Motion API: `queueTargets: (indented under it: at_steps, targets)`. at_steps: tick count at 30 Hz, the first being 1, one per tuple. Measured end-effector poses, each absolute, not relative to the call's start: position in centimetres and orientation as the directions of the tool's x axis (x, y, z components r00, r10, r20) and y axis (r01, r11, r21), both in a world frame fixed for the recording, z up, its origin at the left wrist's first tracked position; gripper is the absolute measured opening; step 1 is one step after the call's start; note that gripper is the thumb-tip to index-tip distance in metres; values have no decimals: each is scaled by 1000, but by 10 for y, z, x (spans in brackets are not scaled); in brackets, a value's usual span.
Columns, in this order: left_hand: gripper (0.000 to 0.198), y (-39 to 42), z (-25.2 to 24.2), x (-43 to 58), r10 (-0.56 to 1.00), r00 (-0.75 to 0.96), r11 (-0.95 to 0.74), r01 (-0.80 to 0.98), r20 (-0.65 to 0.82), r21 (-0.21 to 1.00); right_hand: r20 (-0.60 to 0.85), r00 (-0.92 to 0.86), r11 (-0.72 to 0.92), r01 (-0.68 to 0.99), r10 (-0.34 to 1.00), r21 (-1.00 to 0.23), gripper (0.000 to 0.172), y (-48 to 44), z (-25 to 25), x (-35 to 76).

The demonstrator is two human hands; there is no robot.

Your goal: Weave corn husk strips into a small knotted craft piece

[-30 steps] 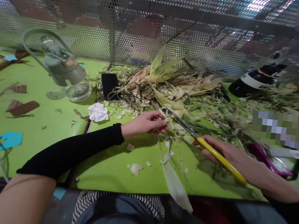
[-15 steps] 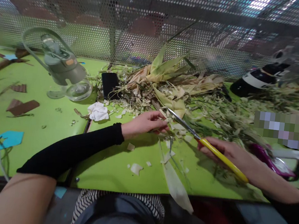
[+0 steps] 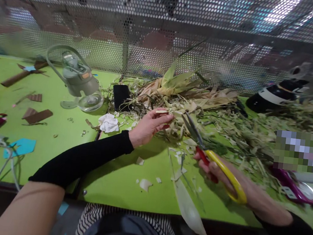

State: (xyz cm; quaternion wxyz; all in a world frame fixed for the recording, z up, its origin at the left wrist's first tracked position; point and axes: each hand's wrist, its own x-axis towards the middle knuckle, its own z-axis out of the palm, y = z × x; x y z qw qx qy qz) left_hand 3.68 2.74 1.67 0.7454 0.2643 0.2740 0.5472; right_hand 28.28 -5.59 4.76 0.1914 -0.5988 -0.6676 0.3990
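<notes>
My left hand pinches a small pale piece of corn husk, its fingers pointing right. My right hand grips scissors with one yellow and one red handle. Their handles are spread and the blades are slightly parted, the tips a little to the right of my left fingertips. Behind both hands lies a bundle of dry corn husks among many cut scraps. A long pale husk strip hangs over the table's front edge, below and between my hands.
On the green table are a black phone, a crumpled tissue and a clear bottle with a grey-green lid. A dark bottle leans at the back right. A perforated metal screen stands behind.
The scissors' handles have spread and the blades have parted. My left hand has turned, showing the pale husk piece between its fingers. The whole view has shifted slightly.
</notes>
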Motion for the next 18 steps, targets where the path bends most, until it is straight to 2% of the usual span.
queueTargets:
  at_steps: [3,7,12,15,18]
  targets:
    - [27,24,19,38,960,254,263,-678,-116,686,-306,-276,-92,586,911,-805,78,-57,46,270]
    - [29,22,17,40,955,269,279,-660,-128,698,-264,-292,-56,566,919,-822,78,-53,47,257]
    - [25,24,14,39,968,242,205,-619,-65,758,-178,-220,26,694,959,-719,74,-51,48,260]
    - [25,26,14,37,979,206,119,-616,13,779,-205,-331,62,645,921,-762,75,-58,52,262]
    - [22,28,15,36,981,191,100,-626,28,773,-265,-441,54,590,857,-806,71,-68,54,260]
